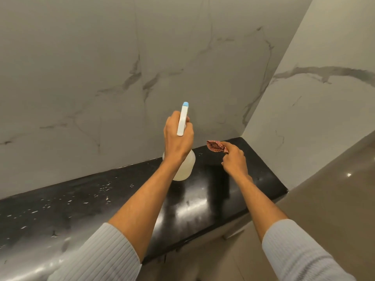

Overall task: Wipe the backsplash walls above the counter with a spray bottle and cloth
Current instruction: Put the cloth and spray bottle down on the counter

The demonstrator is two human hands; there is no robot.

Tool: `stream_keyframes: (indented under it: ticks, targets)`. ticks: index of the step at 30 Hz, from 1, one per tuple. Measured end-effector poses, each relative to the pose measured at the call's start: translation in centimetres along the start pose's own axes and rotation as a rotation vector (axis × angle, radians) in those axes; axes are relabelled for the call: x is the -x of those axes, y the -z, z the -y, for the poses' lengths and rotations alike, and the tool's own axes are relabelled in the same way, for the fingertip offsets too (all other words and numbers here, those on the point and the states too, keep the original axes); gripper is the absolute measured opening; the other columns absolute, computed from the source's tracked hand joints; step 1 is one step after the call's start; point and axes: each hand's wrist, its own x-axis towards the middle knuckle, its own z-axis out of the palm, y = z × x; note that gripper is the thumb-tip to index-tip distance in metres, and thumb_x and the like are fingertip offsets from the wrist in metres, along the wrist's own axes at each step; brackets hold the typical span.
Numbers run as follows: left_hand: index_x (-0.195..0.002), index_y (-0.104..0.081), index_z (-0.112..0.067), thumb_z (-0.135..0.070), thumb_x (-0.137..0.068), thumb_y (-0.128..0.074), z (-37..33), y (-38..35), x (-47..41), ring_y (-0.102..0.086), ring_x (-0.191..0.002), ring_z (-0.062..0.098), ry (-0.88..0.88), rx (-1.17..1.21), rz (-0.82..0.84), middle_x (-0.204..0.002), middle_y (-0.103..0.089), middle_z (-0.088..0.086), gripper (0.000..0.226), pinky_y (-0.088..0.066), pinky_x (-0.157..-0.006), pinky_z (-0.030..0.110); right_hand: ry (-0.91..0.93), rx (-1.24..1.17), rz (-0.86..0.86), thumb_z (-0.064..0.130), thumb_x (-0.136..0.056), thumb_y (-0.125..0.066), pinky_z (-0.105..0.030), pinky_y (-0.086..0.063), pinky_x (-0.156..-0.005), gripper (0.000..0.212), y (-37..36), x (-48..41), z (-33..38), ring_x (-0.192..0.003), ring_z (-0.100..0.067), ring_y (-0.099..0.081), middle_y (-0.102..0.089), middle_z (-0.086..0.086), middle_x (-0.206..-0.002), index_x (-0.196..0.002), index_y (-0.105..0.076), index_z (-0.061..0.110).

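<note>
My left hand (pixel 177 136) grips the neck of a translucent white spray bottle (pixel 186 165), lifted above the black counter (pixel 81 207). Its white trigger head with a blue nozzle tip (pixel 185 104) points up at the grey-veined marble backsplash wall (pixel 121 67). To the right, my right hand (pixel 234 159) pinches a small bunched reddish patterned cloth (pixel 215 146) just over the counter's far right corner. The cloth is near the backsplash but not touching it.
A second marble wall (pixel 316 102) meets the backsplash at the right corner. The glossy black counter carries white specks on its left half and ends at the right beside a tan tiled floor (pixel 324 199).
</note>
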Motion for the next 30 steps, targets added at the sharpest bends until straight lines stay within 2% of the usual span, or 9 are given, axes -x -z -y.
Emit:
stream_keyframes:
  ticks: [5,8,13,18,24,25,27,28,30]
  targets:
    - [-0.091,-0.053,-0.009,0.0,-0.093,-0.048,1.1,-4.9,-0.6,-0.061,-0.086,0.043,0.015,-0.057,-0.019,-0.092,-0.058,0.023,0.011,-0.057,-0.07,0.059,0.115,0.131,0.042,-0.011,-0.095,-0.042,-0.05,-0.05,-0.102,0.057,0.4,-2.5,-3.6,-0.123,-0.034,-0.057,-0.062,-0.009,-0.134,-0.141,-0.056,0.02]
    - [-0.092,-0.053,-0.009,0.001,-0.094,-0.048,2.1,-6.7,-0.6,-0.061,-0.086,0.043,0.034,-0.074,-0.051,-0.092,-0.058,0.023,0.01,-0.057,-0.071,0.058,0.226,0.22,0.088,-0.011,-0.095,-0.047,-0.046,-0.048,-0.105,0.057,-0.2,-2.8,-5.1,-0.128,-0.029,-0.053,-0.057,-0.008,-0.14,-0.145,-0.051,0.015]
    - [-0.093,-0.054,-0.004,0.003,-0.093,-0.049,3.4,-8.4,-0.1,-0.06,-0.085,0.045,0.038,-0.095,-0.092,-0.091,-0.057,0.026,0.008,-0.055,-0.07,0.06,0.315,0.273,0.157,-0.005,-0.098,-0.044,-0.041,-0.028,-0.123,0.061,-1.7,-1.9,-6.6,-0.147,-0.024,-0.034,-0.037,-0.009,-0.159,-0.156,-0.033,0.013]
    - [-0.092,-0.052,-0.012,0.001,-0.094,-0.051,4.3,-8.9,0.4,-0.06,-0.086,0.044,0.031,-0.116,-0.108,-0.092,-0.057,0.026,0.013,-0.056,-0.071,0.061,0.353,0.36,0.19,0.015,-0.106,-0.036,-0.044,-0.004,-0.128,0.057,-2.8,-0.9,-7.3,-0.155,-0.022,-0.013,-0.019,-0.005,-0.167,-0.16,-0.018,0.018]
    - [-0.094,-0.051,-0.015,0.0,-0.095,-0.052,4.7,-9.1,1.3,-0.061,-0.087,0.042,0.043,-0.141,-0.107,-0.096,-0.057,0.023,0.015,-0.057,-0.073,0.059,0.393,0.371,0.265,0.025,-0.109,-0.032,-0.043,0.0,-0.126,0.057,-3.2,-0.4,-8.0,-0.155,-0.023,-0.011,-0.015,-0.005,-0.168,-0.161,-0.01,0.017]
    - [-0.094,-0.051,-0.014,0.0,-0.095,-0.052,4.7,-9.2,1.4,-0.061,-0.086,0.038,0.034,-0.145,-0.104,-0.097,-0.057,0.023,0.015,-0.057,-0.073,0.056,0.398,0.367,0.281,0.027,-0.11,-0.031,-0.044,0.0,-0.126,0.057,-3.2,-0.3,-8.0,-0.155,-0.023,-0.01,-0.015,-0.006,-0.168,-0.161,-0.009,0.016]
    - [-0.095,-0.051,-0.014,0.0,-0.094,-0.054,4.9,-9.3,1.6,-0.056,-0.08,0.021,0.011,-0.164,-0.101,-0.097,-0.058,0.023,0.014,-0.056,-0.07,0.041,0.379,0.326,0.336,0.037,-0.11,-0.027,-0.048,0.002,-0.125,0.059,-3.4,-0.1,-8.0,-0.156,-0.024,-0.007,-0.012,-0.005,-0.168,-0.161,-0.007,0.017]
    - [-0.096,-0.052,-0.013,-0.001,-0.094,-0.055,4.9,-9.3,1.8,-0.051,-0.077,0.012,0.004,-0.184,-0.099,-0.097,-0.058,0.023,0.013,-0.051,-0.067,0.033,0.365,0.305,0.371,0.044,-0.109,-0.026,-0.051,0.005,-0.124,0.062,-3.4,0.1,-8.0,-0.156,-0.024,-0.003,-0.009,-0.003,-0.169,-0.162,-0.005,0.019]
    - [-0.1,-0.053,-0.01,-0.006,-0.093,-0.06,5.2,-9.3,2.0,-0.047,-0.074,0.008,0.014,-0.21,-0.091,-0.1,-0.057,0.022,0.011,-0.042,-0.065,0.018,0.369,0.333,0.424,0.057,-0.105,-0.025,-0.057,0.012,-0.121,0.071,-3.6,0.4,-8.3,-0.156,-0.025,0.007,0.0,0.0,-0.169,-0.162,0.001,0.023]
